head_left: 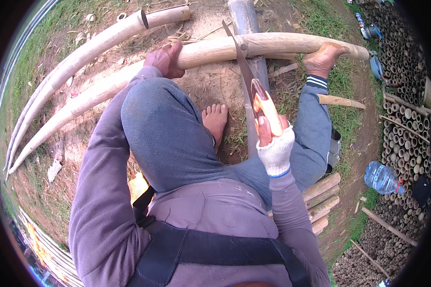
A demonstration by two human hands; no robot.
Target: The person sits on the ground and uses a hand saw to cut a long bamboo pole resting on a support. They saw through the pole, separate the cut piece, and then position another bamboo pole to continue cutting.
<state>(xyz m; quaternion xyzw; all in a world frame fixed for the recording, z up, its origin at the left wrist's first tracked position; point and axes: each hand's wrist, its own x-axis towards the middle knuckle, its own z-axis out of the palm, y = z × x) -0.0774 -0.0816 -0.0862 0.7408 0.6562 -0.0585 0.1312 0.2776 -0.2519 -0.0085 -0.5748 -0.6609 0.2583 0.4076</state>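
Head view: a person is steadying a long bamboo pole (203, 52) lying across a grey support pole (244, 16).
Left hand (164, 60): bare, it is clasping the bamboo pole left of the saw (244, 69).
Right hand (275, 143): in a white fingerless glove, it is gripping the saw's orange handle.
Right foot (323, 58): bare, it is resting on the bamboo's right stretch.
Bamboo's feel: likely stiff, smooth and unwieldy, calling for a hold around the shaft, clear of the blade.
Bamboo's line: its long axis is running lower left to upper right; the saw is crossing it, tip pointing away.
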